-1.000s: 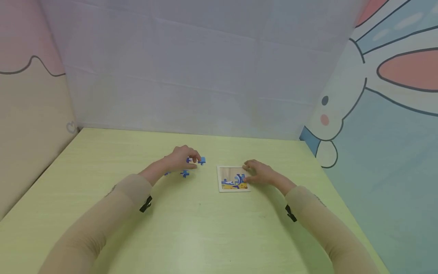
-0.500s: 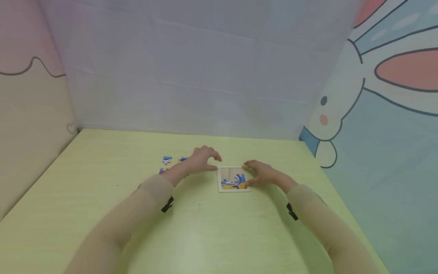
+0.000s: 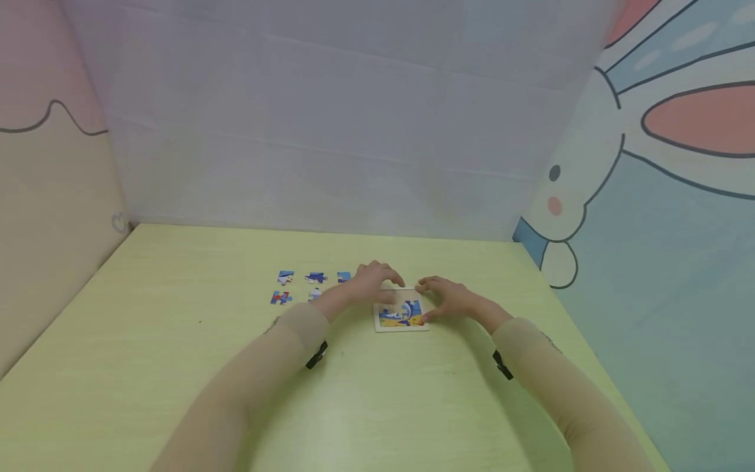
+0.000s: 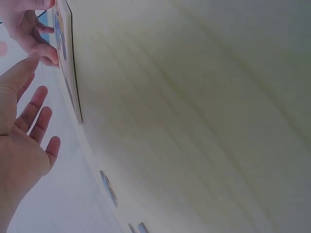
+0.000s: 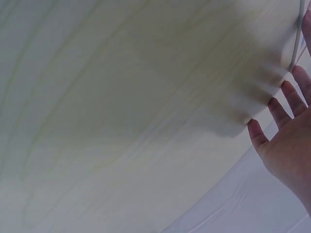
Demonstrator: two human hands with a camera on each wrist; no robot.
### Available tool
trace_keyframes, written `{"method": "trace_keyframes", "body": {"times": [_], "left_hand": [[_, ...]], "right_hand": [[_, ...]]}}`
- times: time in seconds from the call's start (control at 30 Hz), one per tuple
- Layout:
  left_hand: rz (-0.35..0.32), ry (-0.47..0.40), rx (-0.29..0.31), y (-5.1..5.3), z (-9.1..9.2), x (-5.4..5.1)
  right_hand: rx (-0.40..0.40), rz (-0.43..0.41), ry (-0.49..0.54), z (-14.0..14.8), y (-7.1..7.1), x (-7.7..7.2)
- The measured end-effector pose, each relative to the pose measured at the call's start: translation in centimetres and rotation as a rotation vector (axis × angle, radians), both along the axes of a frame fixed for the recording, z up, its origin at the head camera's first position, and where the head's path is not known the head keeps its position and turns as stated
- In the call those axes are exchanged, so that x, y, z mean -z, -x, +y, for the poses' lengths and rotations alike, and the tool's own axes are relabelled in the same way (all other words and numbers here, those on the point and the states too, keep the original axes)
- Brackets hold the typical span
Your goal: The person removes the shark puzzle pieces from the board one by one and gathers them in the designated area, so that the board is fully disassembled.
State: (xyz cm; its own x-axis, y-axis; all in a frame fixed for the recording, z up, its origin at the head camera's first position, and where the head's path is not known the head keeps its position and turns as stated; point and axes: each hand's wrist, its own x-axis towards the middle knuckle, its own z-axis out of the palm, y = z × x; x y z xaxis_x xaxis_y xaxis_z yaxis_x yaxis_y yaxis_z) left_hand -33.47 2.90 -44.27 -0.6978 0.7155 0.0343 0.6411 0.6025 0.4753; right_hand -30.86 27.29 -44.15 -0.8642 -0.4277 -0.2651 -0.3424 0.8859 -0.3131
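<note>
A square jigsaw board [image 3: 401, 330] with a light rim lies on the table, partly filled with blue, white and yellow pieces. My left hand [image 3: 368, 285] is over its upper left part, thumb and fingers apart. No piece shows between those fingers in the left wrist view, where the hand [image 4: 26, 145] hangs beside the board's edge [image 4: 73, 73]. At the board's right side is my right hand [image 3: 453, 299], its index finger at the upper corner and its thumb on the right edge. In the right wrist view its spread fingertips [image 5: 276, 104] touch the table.
Several loose jigsaw pieces lie left of the board, among them a blue and white piece [image 3: 286, 277], a dark blue piece [image 3: 316, 278], a light blue piece [image 3: 344, 276] and a red and blue piece [image 3: 281, 297]. A white cloth [image 3: 318, 131] hangs behind the table.
My left hand has moved right, from above the loose pieces to above the board, uncovering pieces on the left. My right hand stays at the board's right side.
</note>
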Motion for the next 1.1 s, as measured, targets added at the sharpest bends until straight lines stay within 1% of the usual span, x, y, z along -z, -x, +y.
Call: {"method": "trace_keyframes", "body": {"times": [0.13, 0.23, 0.37, 0.47, 0.63, 0.83, 1.1], "left_hand": [[-0.041, 0.044, 0.013, 0.0, 1.1, 0.4], [-0.057, 0.073, 0.027, 0.1, 1.7, 0.6], [-0.041, 0.102, 0.060, 0.3, 2.2, 1.0], [-0.025, 0.108, 0.080, 0.5, 2.4, 1.3], [-0.014, 0.111, 0.088, 0.8, 2.4, 1.4], [-0.019, 0.126, 0.095, 0.9, 2.5, 1.4], [-0.049, 0.118, 0.093, 0.9, 2.6, 1.3]], "right_hand": [[-0.007, 0.005, -0.006, 0.0, -0.2, -0.2], [-0.016, 0.013, -0.009, -0.1, -0.4, -0.3], [-0.016, 0.011, -0.008, -0.1, -0.4, -0.3], [-0.019, 0.012, -0.011, -0.1, -0.4, -0.2], [-0.014, 0.007, -0.013, -0.1, -0.3, -0.1], [-0.022, 0.014, -0.010, -0.1, -0.3, -0.1], [-0.023, 0.031, -0.009, 0.0, -0.6, -0.3]]}}
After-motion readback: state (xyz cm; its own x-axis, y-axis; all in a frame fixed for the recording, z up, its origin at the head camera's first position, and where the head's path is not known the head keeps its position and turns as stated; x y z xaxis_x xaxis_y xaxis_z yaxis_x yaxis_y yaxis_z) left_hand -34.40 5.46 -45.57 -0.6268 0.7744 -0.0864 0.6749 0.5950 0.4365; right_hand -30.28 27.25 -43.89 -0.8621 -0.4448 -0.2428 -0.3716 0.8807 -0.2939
